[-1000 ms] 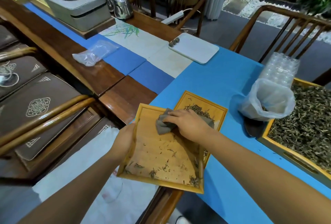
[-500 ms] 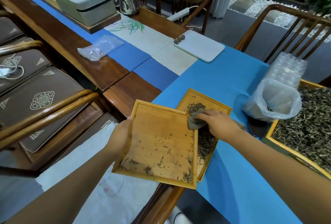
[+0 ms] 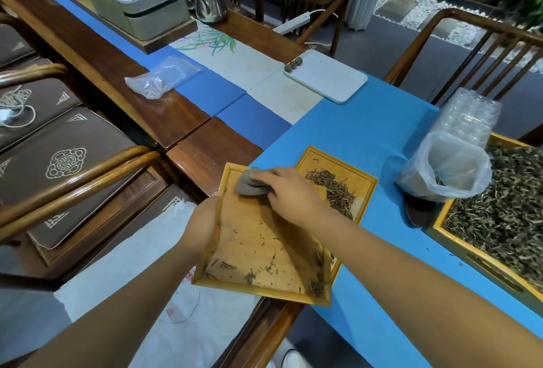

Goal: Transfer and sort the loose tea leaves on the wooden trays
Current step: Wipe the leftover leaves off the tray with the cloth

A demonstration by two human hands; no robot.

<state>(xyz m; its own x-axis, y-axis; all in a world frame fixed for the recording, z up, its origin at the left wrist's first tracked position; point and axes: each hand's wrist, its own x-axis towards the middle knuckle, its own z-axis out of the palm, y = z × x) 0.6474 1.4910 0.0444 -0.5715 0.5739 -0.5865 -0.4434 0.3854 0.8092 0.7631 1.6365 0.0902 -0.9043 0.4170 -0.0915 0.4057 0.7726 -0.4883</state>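
Note:
My left hand (image 3: 202,222) grips the left edge of a wooden tray (image 3: 289,291), tilted over the table's near edge. Scattered loose tea leaves (image 3: 264,267) lie on its lower half. My right hand (image 3: 289,192) holds a grey cloth (image 3: 249,184) pressed on the tray's far left corner. A second wooden tray (image 3: 365,182) lies flat on the blue cloth just behind, partly under the first, with a pile of tea leaves (image 3: 332,188) in it.
A large tray of tea leaves (image 3: 499,214) sits at the right with a plastic-lined container (image 3: 449,173) and a stack of clear cups (image 3: 470,115) beside it. Further back are a white tray (image 3: 329,81), a plastic bag (image 3: 161,78) and wooden chairs.
My right hand moved the grey cloth from the right side, over the second tray, back to the held tray's far left corner. The held tray shifted slightly toward me.

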